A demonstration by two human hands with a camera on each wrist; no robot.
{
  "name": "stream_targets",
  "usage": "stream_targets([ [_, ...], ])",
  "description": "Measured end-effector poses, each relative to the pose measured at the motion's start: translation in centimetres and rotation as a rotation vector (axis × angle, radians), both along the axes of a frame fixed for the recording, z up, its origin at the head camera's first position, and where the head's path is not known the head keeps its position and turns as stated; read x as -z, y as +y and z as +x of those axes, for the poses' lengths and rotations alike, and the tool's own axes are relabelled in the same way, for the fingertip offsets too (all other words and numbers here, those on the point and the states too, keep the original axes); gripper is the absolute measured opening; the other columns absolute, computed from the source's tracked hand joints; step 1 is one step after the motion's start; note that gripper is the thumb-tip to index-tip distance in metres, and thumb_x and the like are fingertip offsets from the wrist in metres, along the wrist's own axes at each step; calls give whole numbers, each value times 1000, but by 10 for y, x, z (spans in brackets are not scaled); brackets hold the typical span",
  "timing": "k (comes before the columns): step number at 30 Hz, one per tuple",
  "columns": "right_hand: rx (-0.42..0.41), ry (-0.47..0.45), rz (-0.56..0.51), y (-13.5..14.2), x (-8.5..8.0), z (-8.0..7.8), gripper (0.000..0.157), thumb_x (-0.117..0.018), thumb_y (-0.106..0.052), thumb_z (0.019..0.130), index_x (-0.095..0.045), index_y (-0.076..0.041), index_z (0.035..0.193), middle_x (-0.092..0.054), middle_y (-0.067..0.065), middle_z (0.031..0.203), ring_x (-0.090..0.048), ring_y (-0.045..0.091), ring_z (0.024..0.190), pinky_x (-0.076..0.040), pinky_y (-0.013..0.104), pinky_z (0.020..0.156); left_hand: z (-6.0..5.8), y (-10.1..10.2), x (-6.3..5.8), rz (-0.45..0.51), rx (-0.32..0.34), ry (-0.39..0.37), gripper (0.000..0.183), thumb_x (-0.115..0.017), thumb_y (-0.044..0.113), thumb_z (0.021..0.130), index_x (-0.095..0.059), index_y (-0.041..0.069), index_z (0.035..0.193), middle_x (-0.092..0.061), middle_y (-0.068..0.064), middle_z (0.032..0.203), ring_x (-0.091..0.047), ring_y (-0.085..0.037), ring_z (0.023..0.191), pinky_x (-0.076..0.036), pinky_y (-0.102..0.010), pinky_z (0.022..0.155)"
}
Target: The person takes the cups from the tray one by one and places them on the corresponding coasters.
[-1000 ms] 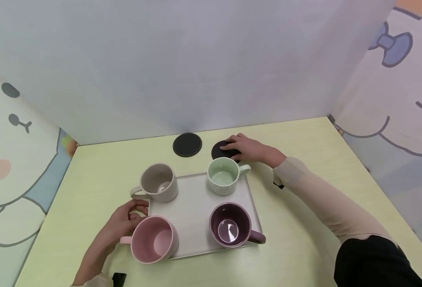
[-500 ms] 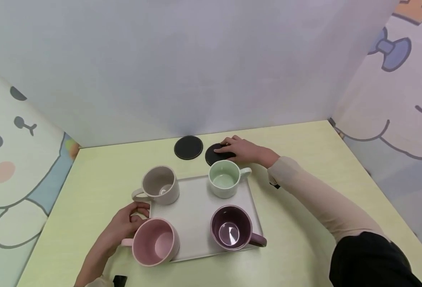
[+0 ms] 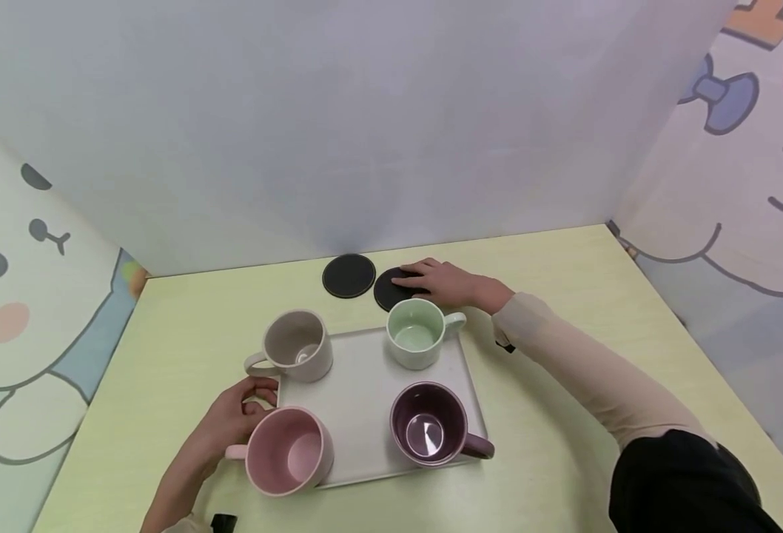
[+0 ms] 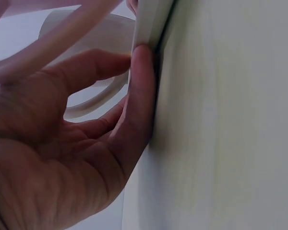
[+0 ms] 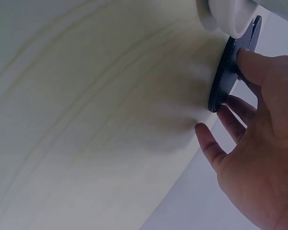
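Note:
My left hand pinches the left rim of a white rectangular tray; in the left wrist view the thumb lies over the rim and a finger lies along its outer side. Beside this hand stand a pink mug and a beige mug. Behind the tray, my right hand rests spread on a round black coaster, its thumb on the disc and fingertips at its edge in the right wrist view. A second black coaster lies just left of it.
A pale green mug stands at the tray's back right corner, close to the right hand. A dark purple mug occupies the front right, its handle over the rim. A pale wall rises behind the light wooden table.
The right hand has slid its coaster left until it sits right by the other one. The left hand and the mugs stay in place; the head view shifts slightly.

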State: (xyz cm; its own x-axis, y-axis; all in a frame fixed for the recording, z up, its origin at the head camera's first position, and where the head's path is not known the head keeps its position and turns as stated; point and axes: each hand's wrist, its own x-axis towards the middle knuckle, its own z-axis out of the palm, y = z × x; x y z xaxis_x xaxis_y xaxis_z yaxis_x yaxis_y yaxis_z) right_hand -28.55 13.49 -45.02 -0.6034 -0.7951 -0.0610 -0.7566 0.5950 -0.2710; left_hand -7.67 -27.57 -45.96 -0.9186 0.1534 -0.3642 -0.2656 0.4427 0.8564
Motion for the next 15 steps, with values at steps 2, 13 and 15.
stream_targets([
  [2, 13, -23, 1, 0, 1, 0, 50, -55, -22, 108, -48, -15, 157, -40, 18, 165, -40, 42, 149, -41, 68, 110, -1, 0, 0, -4, -8, -1, 54, -71, -1, 86, -53, -4, 137, -65, -9, 109, -64, -4, 71, -49, -21, 63],
  [13, 56, -61, 18, -1, 4, 0, 52, -53, -24, 109, -43, -19, 160, -33, 13, 170, -35, 38, 152, -34, 76, 112, -5, -1, 3, -17, 9, 5, 55, -65, -6, 84, -53, -5, 138, -66, -13, 110, -62, -4, 69, -49, -21, 64],
  [15, 62, -66, 17, -2, 4, 0, 52, -53, -25, 109, -43, -19, 160, -33, 13, 170, -34, 38, 152, -33, 76, 112, -5, 0, 3, -21, 8, 7, 56, -64, -7, 83, -52, -5, 138, -65, -13, 109, -62, -4, 69, -49, -21, 64],
])
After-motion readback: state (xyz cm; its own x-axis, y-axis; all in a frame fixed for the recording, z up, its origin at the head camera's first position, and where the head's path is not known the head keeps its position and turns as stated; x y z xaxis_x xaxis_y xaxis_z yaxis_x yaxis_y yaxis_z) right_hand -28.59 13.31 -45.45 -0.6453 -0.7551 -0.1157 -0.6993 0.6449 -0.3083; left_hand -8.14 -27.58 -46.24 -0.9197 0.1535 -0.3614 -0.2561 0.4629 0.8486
